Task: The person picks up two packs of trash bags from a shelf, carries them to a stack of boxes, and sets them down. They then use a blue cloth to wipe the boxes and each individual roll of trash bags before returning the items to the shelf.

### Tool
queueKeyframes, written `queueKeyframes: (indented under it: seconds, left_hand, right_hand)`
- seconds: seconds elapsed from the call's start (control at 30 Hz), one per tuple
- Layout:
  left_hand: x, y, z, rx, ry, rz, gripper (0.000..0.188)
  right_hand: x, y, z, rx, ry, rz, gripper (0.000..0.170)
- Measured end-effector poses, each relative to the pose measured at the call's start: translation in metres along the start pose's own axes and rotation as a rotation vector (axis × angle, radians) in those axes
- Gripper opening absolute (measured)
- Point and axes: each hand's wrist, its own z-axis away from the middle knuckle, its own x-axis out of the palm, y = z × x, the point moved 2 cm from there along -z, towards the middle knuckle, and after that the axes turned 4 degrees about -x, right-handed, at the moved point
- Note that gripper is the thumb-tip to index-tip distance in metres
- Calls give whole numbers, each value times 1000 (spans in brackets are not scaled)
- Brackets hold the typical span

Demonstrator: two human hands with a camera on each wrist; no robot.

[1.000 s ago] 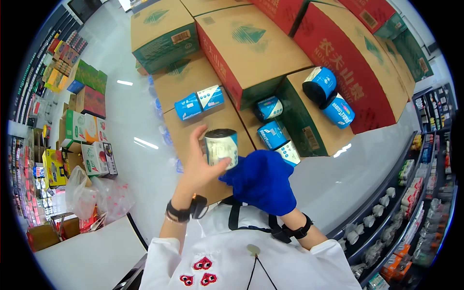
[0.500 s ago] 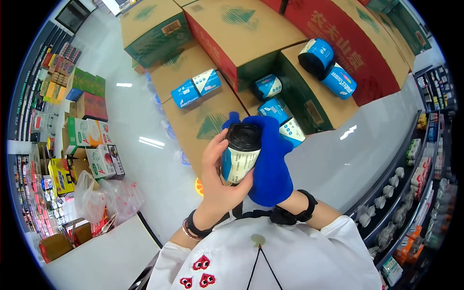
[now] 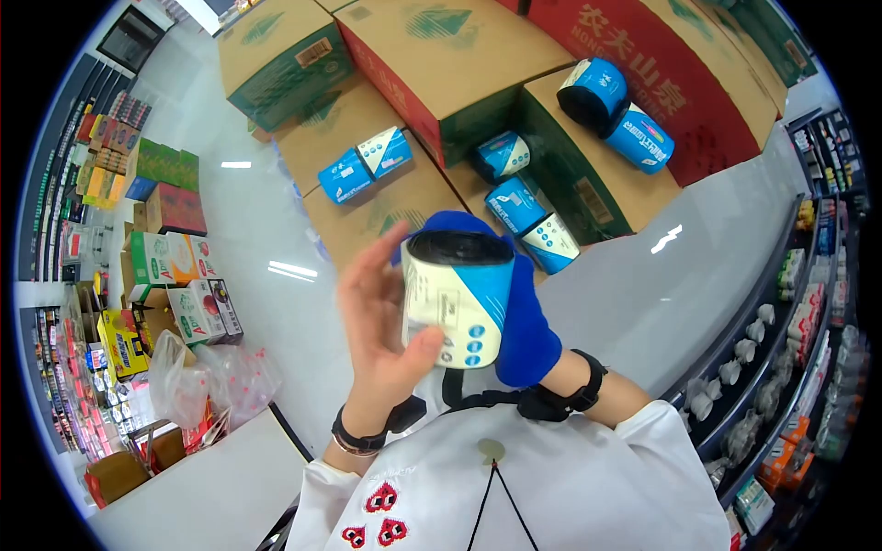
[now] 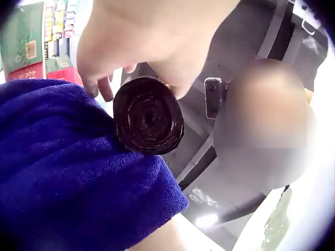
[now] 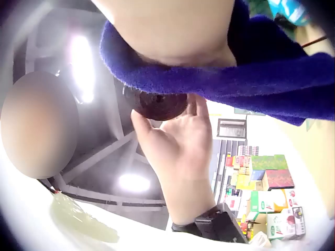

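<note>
Mid-frame, the roll [image 3: 457, 298] gripped by the left hand [image 3: 372, 344] is best turned against the cloth [image 3: 531, 340]; the covered right hand's hold is unclear.

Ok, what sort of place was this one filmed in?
Most likely a small supermarket or shop: stocked shelves run along the right of the head view, boxed goods stand on the left, and large printed cartons are piled ahead.

Low cardboard cartons [image 3: 418, 184] carry five bin-bag rolls [image 3: 344, 176] — two left, three right — and a taller carton [image 3: 643, 196] carries two more rolls [image 3: 640, 140].
</note>
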Motion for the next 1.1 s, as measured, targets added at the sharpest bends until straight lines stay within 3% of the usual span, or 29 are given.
queueKeyframes:
  seconds: [0.07,0.13,0.23,0.27,0.33,0.37,0.4,0.43,0.47,0.53,0.57,0.63,0.7,0.73,0.77,0.83,0.87,0.9,0.93,0.97,1.03,1.07,1.1]
  left_hand:
    - [-9,-9,3,58,71,-40,71]
    - [-26,-12,5,140,5,-554,52]
    - [-2,-7,11,151,21,-510,40]
    - [-4,-14,16,245,-62,-688,54]
    - [7,-15,14,333,-59,-645,59]
    - [11,-15,13,421,-56,-595,64]
    - [12,-12,13,467,-57,-646,75]
    - [11,-14,15,465,-61,-642,75]
    - [6,-18,19,395,-45,-643,80]
    - [2,-17,18,325,-25,-647,84]
    - [2,-14,13,289,-55,-508,87]
    - [5,-8,5,254,-87,-367,91]
    - [6,-7,2,67,-22,-82,96]
    - [-1,-8,3,-66,-145,-138,97]
    - [-3,-7,6,-66,-145,-141,97]
    - [-3,-11,11,-361,-164,75,93]
    - [-2,-9,9,-307,-110,58,85]
    - [-3,-10,8,-306,-111,60,85]
    - [-10,-12,8,-323,-8,18,80]
    - [-17,-13,7,-339,97,-25,74]
    - [-17,-13,2,-297,259,-177,69]
    - [-15,-17,1,-205,306,-332,72]
    - [-13,-22,1,-110,352,-486,75]
  right_hand:
    - [-7,-9,0,44,37,-169,56]
    - [-8,-29,1,-342,-133,1214,66]
    - [-8,-23,6,-402,-65,1161,69]
    - [-10,-17,7,-402,-66,1158,69]
    - [-15,-6,9,-474,-78,887,70]
    - [-17,-8,9,-475,-75,885,70]
    - [-17,-13,10,-519,-107,1033,72]
    - [-17,-17,12,-560,-141,1182,73]
    - [-16,-19,12,-559,-139,1182,73]
    - [-17,-22,13,-567,-18,1475,74]
    - [-19,-24,12,-568,-19,1474,74]
    - [-22,-28,11,-736,-32,1678,66]
    - [-28,-21,11,-728,1,1627,59]
    - [-30,-18,11,-718,30,1574,52]
    - [-28,-17,10,-718,30,1571,52]
    - [-26,-19,4,-530,14,1399,39]
    - [-23,-24,3,-533,16,1400,39]
    - [-21,-27,1,-416,-19,1303,35]
    - [-20,-28,0,-300,-55,1203,31]
    - [-19,-25,3,-301,-58,1204,31]
    - [-27,-8,15,32,174,602,30]
    - [-44,3,18,-27,30,900,39]
    - [-41,3,20,-97,-13,1025,40]
